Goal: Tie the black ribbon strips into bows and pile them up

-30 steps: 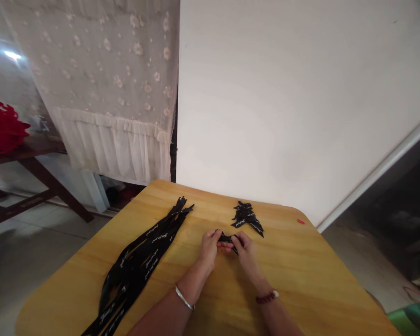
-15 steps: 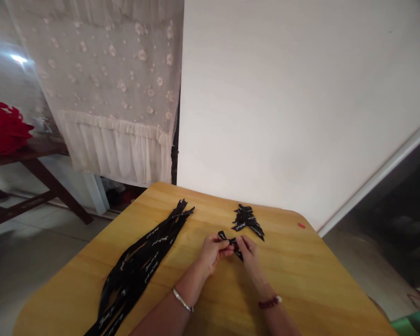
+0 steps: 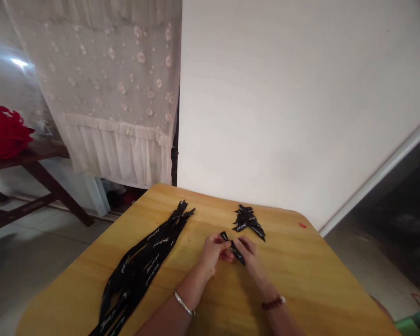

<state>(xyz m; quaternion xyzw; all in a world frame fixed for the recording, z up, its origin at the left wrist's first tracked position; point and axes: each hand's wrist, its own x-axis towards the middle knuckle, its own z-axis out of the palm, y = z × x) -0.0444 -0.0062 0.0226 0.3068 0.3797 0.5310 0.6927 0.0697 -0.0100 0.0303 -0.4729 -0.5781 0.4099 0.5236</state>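
My left hand (image 3: 213, 252) and my right hand (image 3: 249, 254) meet over the middle of the wooden table (image 3: 301, 280). Both pinch a short piece of black ribbon (image 3: 233, 246) with white lettering, folded between the fingertips. Its ends stick out above and below the fingers. A small pile of folded black ribbon pieces (image 3: 248, 220) lies just beyond my right hand. A bundle of long black ribbon strips (image 3: 145, 266) stretches along the table to the left of my left arm.
A tiny red object (image 3: 303, 226) lies near the table's far right corner. A white wall stands right behind the table. A lace curtain (image 3: 119, 93) hangs at the left, and a dark wooden bench with red items (image 3: 3, 133) stands at the far left.
The ribbon piece between my fingers has been turned and folded; its ends now stick out more diagonally. Both hands have shifted slightly toward me.
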